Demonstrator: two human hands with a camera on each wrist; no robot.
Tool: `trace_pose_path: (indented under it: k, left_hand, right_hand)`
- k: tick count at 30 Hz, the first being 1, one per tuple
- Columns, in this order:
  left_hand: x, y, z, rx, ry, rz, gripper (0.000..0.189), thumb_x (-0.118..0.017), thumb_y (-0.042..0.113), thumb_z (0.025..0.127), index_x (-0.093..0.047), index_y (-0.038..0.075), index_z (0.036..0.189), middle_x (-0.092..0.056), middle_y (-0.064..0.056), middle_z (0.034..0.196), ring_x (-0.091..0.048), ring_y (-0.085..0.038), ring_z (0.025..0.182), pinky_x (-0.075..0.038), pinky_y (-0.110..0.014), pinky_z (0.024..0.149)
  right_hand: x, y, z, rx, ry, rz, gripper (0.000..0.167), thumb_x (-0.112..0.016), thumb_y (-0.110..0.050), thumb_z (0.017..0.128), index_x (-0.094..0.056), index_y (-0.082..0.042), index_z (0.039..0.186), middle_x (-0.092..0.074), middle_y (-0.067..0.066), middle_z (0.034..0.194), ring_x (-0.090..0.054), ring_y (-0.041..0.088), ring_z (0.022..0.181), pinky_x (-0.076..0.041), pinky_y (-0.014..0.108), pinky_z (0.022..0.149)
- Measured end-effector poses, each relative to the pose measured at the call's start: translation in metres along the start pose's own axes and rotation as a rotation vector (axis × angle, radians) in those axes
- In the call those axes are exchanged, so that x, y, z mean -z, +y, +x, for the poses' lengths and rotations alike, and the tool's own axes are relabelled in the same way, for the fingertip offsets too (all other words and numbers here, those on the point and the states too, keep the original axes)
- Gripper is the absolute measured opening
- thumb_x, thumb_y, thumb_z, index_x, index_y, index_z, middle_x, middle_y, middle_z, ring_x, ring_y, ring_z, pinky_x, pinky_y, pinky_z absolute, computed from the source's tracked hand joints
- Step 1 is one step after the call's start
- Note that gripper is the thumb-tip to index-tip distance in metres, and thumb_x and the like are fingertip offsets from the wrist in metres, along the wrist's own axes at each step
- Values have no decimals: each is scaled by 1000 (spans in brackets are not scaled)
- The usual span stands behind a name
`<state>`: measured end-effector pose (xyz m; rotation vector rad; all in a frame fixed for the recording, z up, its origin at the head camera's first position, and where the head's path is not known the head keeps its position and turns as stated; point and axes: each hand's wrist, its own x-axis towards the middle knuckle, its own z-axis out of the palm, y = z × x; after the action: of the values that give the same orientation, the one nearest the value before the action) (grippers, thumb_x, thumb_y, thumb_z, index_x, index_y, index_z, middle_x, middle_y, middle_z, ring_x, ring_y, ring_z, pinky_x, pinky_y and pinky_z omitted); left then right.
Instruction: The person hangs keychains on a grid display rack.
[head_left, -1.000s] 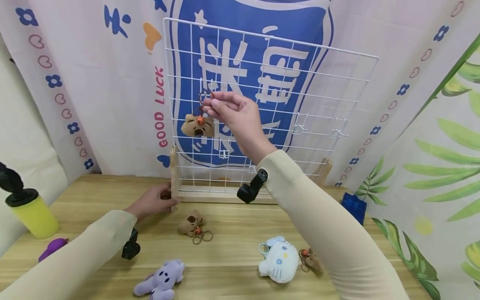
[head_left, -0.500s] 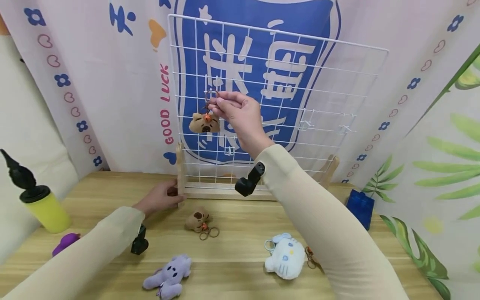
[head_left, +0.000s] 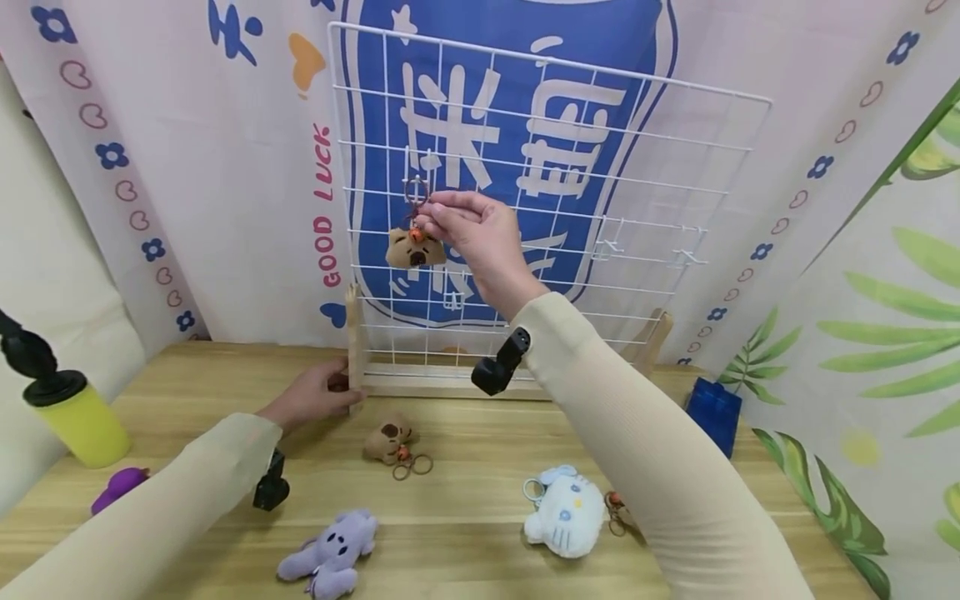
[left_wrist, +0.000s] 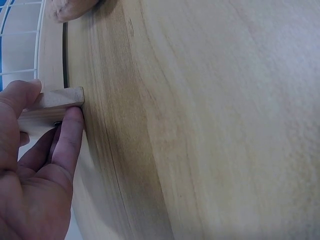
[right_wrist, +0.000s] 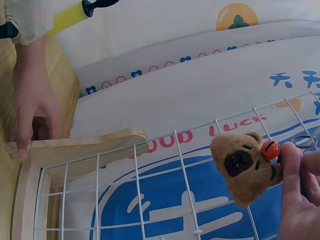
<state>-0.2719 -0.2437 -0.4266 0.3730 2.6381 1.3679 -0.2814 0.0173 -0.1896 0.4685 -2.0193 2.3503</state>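
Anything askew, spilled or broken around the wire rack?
Nothing spilled or visibly broken. The wire grid looks askew: its top edge slopes down rightward in the head view, but camera angle may explain that. The left hand grips the wooden stand.

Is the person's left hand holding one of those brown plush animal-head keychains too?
No, the left hand has its thumb and fingers gripping the end of the pale wooden stand instead.

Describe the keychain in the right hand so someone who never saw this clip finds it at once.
At the back of the table stands a white wire grid. In front of its left part, the right hand holds up a brown plush keychain with an orange bell. A similar brown plush lies on the table; this one alone is raised off it.
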Motion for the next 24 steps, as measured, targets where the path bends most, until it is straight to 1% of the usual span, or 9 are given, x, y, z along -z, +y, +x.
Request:
trace_pose_path:
  k: [3, 6, 9, 11, 13, 15, 18, 22, 24]
  left_hand:
    - [-1, -1, 0, -1, -1, 2, 63, -68, 17, 102, -40, -15, 149, -62, -38, 133, -67, -37, 114, -66, -41, 86]
    - [0, 0, 0, 5, -1, 3, 64, -68, 17, 102, -40, -14, 149, -62, -38, 133, -68, -37, 113, -66, -40, 85]
    - [0, 1, 1, 12, 0, 14, 64, -68, 19, 102, -40, -14, 150, -62, -37, 134, -68, -37, 114, -65, -39, 86]
    - [0, 2, 0, 17, 0, 15, 64, -68, 19, 102, -40, -13, 150, -61, -37, 135, -67, -38, 116, -65, -39, 87]
    - [0, 2, 0, 22, 1, 13, 66, -68, 19, 102, -39, -13, 151, -60, -38, 136, -67, -39, 118, -65, -40, 89]
    - [-1, 2, 0, 22, -2, 9, 67, -67, 19, 102, -37, -14, 152, -59, -38, 136, -66, -40, 119, -65, -40, 90]
    - [-1, 2, 0, 21, -1, 9, 68, -67, 19, 102, -36, -14, 153, -59, -39, 136, -67, -40, 118, -65, -40, 90]
    - [-2, 3, 0, 2, 8, 28, 67, -68, 19, 102, -38, -15, 152, -62, -38, 134, -69, -38, 114, -64, -36, 86]
    - [-2, 4, 0, -11, 15, 38, 65, -68, 18, 102, -40, -15, 150, -63, -38, 132, -69, -37, 112, -64, -34, 84]
  right_hand:
    - [3, 1, -2, -11, -9, -8, 24, -66, -6, 100, -71, 0, 123, -78, 17, 120, -77, 12, 93, -62, 24, 93]
    - [6, 3, -6, -8, -31, -33, 28, -66, -7, 101, -69, 2, 127, -78, 17, 121, -77, 10, 92, -61, 24, 94]
    - [11, 5, -12, -7, -72, -39, 30, -65, -7, 102, -66, 3, 130, -77, 17, 121, -77, 10, 91, -62, 24, 94]
    - [13, 8, -18, -5, -110, -38, 29, -65, -6, 102, -66, 3, 130, -77, 18, 121, -77, 10, 92, -62, 25, 94]
    - [16, 13, -24, 3, -156, -51, 28, -65, -4, 102, -67, 3, 128, -77, 18, 121, -77, 11, 93, -62, 27, 94]
    - [19, 21, -32, 17, -213, -100, 26, -65, -4, 101, -67, 3, 127, -77, 18, 120, -77, 12, 95, -62, 29, 97]
    - [26, 37, -45, 19, -308, -197, 24, -64, -5, 102, -68, 1, 124, -77, 17, 119, -77, 17, 100, -61, 32, 99]
    - [32, 63, -63, -30, -434, -317, 23, -63, -5, 102, -69, 2, 123, -76, 22, 119, -77, 24, 104, -62, 34, 98]
    - [34, 78, -72, -58, -485, -358, 23, -63, -3, 101, -68, 3, 123, -74, 25, 119, -77, 23, 103, -63, 35, 97]
